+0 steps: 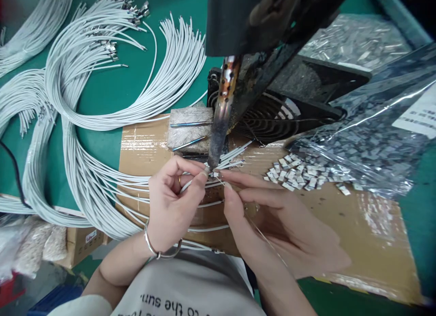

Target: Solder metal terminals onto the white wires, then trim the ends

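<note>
My left hand [172,202] pinches a thin white cable [195,182] and holds its end under the tip of a fixed soldering iron [221,120]. A silver bangle sits on that wrist. My right hand [282,225] is just right of the tip, thumb and forefinger pinched on a fine solder wire [262,236] that runs back over the palm. Both hands rest over a taped cardboard sheet [340,216]. Several stripped cable ends [235,154] lie fanned out just beyond the iron tip.
Large bundles of white cables [102,79] loop over the green table at left. A plastic bag [374,147] spills small metal parts [299,175] onto the cardboard at right. A black fan [272,120] sits behind the iron, with a pad holding tweezers [189,134].
</note>
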Available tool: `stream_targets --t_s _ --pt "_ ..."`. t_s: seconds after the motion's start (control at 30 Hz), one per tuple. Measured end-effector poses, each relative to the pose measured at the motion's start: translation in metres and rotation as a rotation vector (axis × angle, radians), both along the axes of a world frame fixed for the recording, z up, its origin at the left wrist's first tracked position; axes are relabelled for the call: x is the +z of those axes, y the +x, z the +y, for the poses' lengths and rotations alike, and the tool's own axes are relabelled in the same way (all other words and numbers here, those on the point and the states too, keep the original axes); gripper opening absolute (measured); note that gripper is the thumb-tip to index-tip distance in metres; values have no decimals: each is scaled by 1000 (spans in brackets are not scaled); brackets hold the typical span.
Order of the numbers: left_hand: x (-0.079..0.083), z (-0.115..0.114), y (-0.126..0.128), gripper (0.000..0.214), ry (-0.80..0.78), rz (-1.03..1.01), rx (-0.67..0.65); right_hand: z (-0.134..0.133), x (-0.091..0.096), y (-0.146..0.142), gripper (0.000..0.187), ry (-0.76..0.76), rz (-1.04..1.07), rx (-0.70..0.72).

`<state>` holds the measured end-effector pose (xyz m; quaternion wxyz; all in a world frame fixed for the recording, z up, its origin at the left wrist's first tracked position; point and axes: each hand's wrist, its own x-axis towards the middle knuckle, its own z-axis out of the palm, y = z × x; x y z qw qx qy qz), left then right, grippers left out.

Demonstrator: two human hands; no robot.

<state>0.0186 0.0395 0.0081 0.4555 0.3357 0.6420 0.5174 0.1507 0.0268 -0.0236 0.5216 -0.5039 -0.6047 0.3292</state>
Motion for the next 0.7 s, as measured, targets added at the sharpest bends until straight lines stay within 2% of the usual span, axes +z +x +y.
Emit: stream_targets --t_s 0.07,0.47,0.6,0.7 --pt "0 -1 0 17 7 -1 -5 0 0 -1 25 5 -18 -35" --pt "0 -1 2 16 46 49 21 1 -2 -4 26 44 -8 -40" --pt "-1 -1 2 15 17 16 15 -1 -5 -3 22 17 1 -67" --pt "-3 -3 1 16 -15 -38 1 -2 -6 -2 23 -11 1 -28"
